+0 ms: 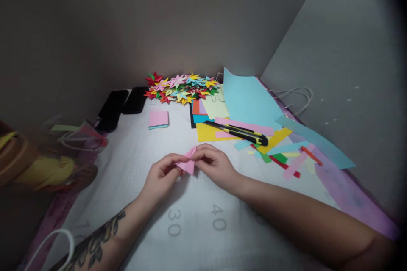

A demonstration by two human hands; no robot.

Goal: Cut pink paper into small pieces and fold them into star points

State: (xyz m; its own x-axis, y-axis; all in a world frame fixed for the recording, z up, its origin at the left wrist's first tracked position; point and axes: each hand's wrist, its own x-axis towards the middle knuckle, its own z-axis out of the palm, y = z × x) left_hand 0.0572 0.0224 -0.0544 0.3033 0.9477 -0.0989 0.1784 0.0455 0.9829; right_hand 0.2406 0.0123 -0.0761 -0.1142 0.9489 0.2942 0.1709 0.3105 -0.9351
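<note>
A small folded piece of pink paper (pixel 190 166) is held between my two hands above the white table sheet. My left hand (pixel 165 168) pinches its left side between thumb and fingers. On its right side my right hand (pixel 211 160) grips the paper near the middle crease. One pointed corner stands up between the hands and another points down. Beyond my left hand lies a small stack of square papers (pixel 158 119), pink on top with blue beneath. A black and yellow utility knife (pixel 238 132) rests on paper past my right hand.
Many-coloured folded paper stars (pixel 181 87) are heaped at the back wall. Dark phones (pixel 135 100) lie at the back left. Large blue paper (pixel 251 97), a yellow sheet (pixel 206 134) and loose paper strips (pixel 281 159) cover the right. A clay pot (pixel 14 159) stands at the left edge.
</note>
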